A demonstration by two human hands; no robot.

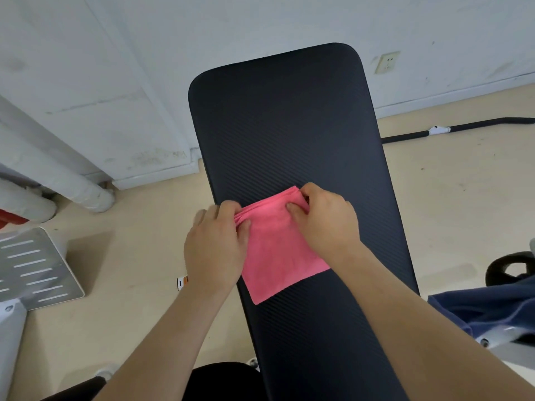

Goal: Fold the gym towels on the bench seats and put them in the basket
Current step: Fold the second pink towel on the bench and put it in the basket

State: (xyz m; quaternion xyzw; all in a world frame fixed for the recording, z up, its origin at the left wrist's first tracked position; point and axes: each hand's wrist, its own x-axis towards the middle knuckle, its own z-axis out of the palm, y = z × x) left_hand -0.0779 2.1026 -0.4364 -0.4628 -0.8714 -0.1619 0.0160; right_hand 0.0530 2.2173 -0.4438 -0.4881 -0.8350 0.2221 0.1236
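The left hand and right hand each pinch a far corner of the folded pink towel, its long axis running lengthwise along the black counter.

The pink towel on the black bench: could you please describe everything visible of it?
The pink, soft-looking cloth towel is folded into a roughly square pad of several layers, whose edges show at its far side. It lies flat and askew on the black ribbed bench seat. The left hand pinches its far left corner, the right hand its far right corner.
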